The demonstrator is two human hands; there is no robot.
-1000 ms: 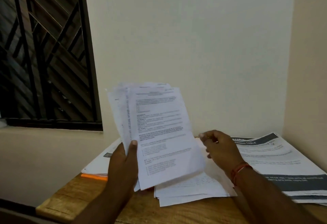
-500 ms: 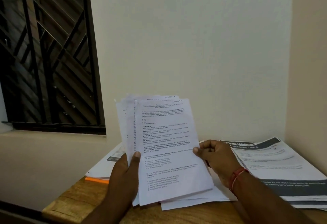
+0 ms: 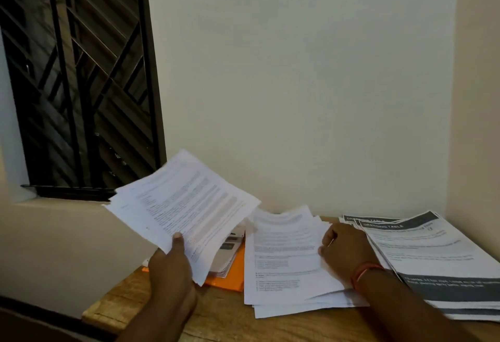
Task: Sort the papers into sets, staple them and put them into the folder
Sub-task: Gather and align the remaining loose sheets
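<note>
Orange folder [image 3: 233, 276] lies flat on the wooden counter [image 3: 216, 320], and I place everything by it. Up and left of the folder, my left hand [image 3: 170, 266] grips a tilted sheaf of printed papers [image 3: 186, 203], thumb on top; the sheaf hides the folder's left part. A small stack of booklets [image 3: 228, 252] sits on the folder. Just right of it, overlapping its edge, lies a loose fanned pile of white sheets [image 3: 284, 263]. My right hand [image 3: 345, 252] rests on that pile's far side from the folder, fingers [image 3: 328, 236] curled; I cannot tell whether they pinch the top sheet or only press it. Farther right of the folder lie grey-banded leaflets [image 3: 433, 255] headed DRESSING TABLE. Behind the folder to its left, a dark window grille [image 3: 75, 84] sits in the pale wall [image 3: 297, 71].
</note>
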